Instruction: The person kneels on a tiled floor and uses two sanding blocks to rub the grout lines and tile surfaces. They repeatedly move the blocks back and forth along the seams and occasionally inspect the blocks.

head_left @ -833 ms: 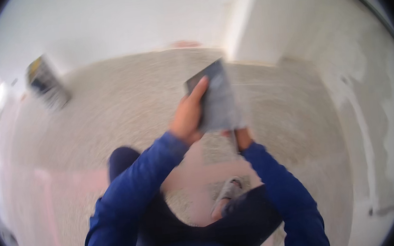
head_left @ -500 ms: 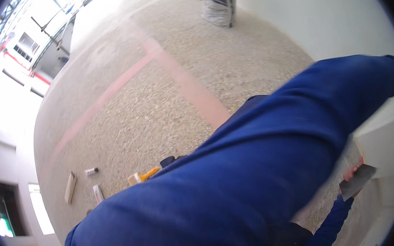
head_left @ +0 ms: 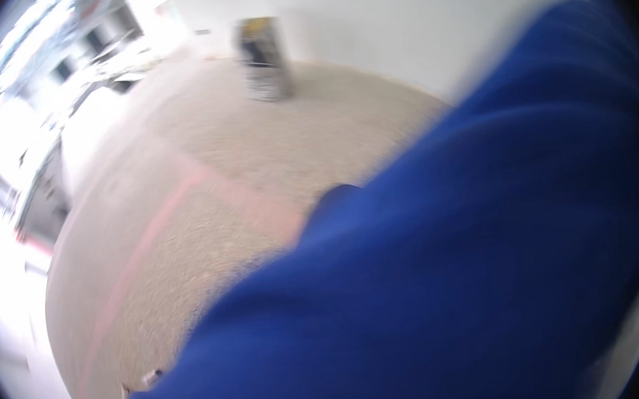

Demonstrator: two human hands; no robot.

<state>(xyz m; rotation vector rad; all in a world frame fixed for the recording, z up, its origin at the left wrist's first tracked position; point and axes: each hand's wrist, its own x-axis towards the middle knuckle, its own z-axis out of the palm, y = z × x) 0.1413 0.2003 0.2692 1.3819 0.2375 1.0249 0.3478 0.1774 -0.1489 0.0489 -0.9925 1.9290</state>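
Observation:
A blue sleeve point(head_left: 450, 279) of my own arm fills the lower right of the blurred head view, running from the bottom edge up to the top right. Neither my left hand nor my right hand shows in this frame. The grey flat object seen earlier is hidden. A dark trouser knee point(head_left: 332, 197) peeks out just above the sleeve.
A speckled beige floor point(head_left: 201, 172) with faded pink lines stretches to the left. A grey and yellow bag-like object point(head_left: 264, 59) stands by the white wall at the back. Small items point(head_left: 148, 377) lie on the floor at the lower left.
The view has swung left and turned. The blue sleeve now covers more of the picture, and the hand with the grey flat object has gone out of sight.

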